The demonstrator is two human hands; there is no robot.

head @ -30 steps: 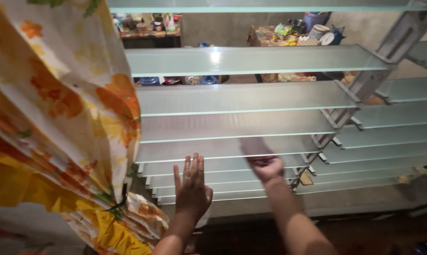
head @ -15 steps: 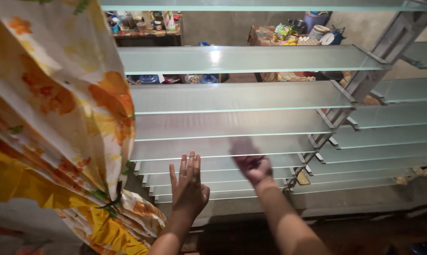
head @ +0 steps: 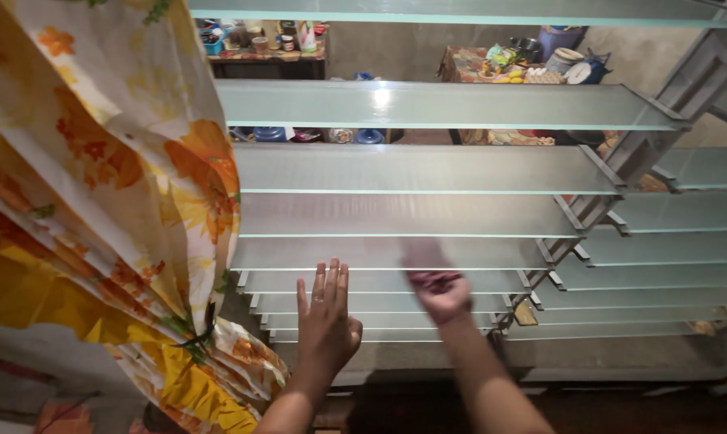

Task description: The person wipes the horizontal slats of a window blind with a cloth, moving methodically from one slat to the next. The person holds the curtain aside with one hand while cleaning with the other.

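A window of frosted glass louvre slats (head: 411,213) fills the view, tilted open. My left hand (head: 328,317) is flat with fingers together and straight, palm against the lower slats; a ring shows on one finger. My right hand (head: 442,291) grips a dark reddish cloth (head: 426,261), motion-blurred, pressed on a lower slat just right of my left hand.
A floral orange, yellow and white curtain (head: 106,209) hangs bunched and tied at the left. A metal louvre frame post (head: 620,173) splits the window from a second slat bank (head: 669,241) on the right. Beyond the slats, tables hold jars and containers (head: 524,64).
My right hand with the cloth has slid a little left then back right along the lower slat. The left hand stays flat in place. The view shifted slightly.
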